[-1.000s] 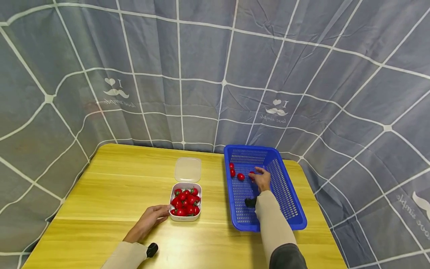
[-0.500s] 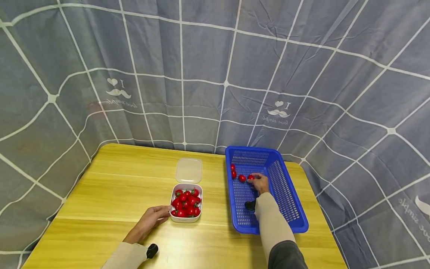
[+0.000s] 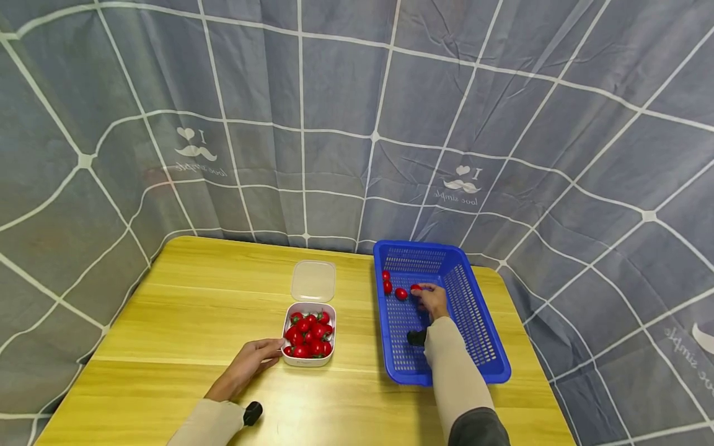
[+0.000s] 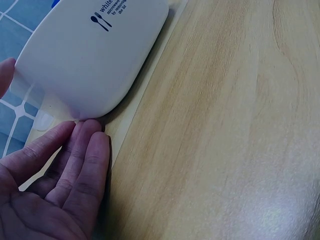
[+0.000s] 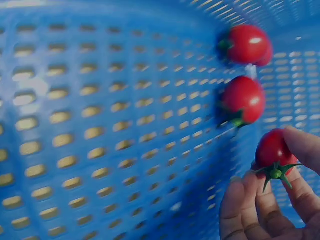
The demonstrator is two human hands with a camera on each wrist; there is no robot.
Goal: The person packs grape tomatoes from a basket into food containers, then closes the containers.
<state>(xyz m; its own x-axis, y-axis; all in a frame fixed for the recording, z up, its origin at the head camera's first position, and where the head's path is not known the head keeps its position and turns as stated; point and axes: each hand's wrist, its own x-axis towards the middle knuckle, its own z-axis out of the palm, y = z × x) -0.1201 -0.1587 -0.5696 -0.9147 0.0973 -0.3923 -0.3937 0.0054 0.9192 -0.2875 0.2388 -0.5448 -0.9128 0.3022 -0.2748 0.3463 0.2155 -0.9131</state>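
My right hand point(image 3: 434, 301) reaches into the blue plastic basket point(image 3: 390, 365). It pinches a red cherry tomato point(image 5: 275, 150) between thumb and fingers, with the green calyx facing the right wrist camera. Several more cherry tomatoes lie along the basket's left side, one point(image 5: 244, 100) close by the held one. On the table, a small white food container point(image 3: 308, 362) is filled with red cherry tomatoes point(image 3: 308, 337). My left hand point(image 3: 253, 362) rests at its left front corner. In the left wrist view, straight fingers point(image 4: 90, 150) touch the container's lower corner, and the thumb point(image 4: 6, 75) is up at the rim.
A translucent lid point(image 3: 313, 281) lies flat directly behind the container. Both the container and the basket stand on a yellow wood-grain table point(image 3: 206, 297). Grey curtains with white lines point(image 3: 334, 155) hang behind the table and at both sides.
My right hand's fingers have closed around the cherry tomato, which has then shifted slightly upward in the head view. The left hand stays at the container.
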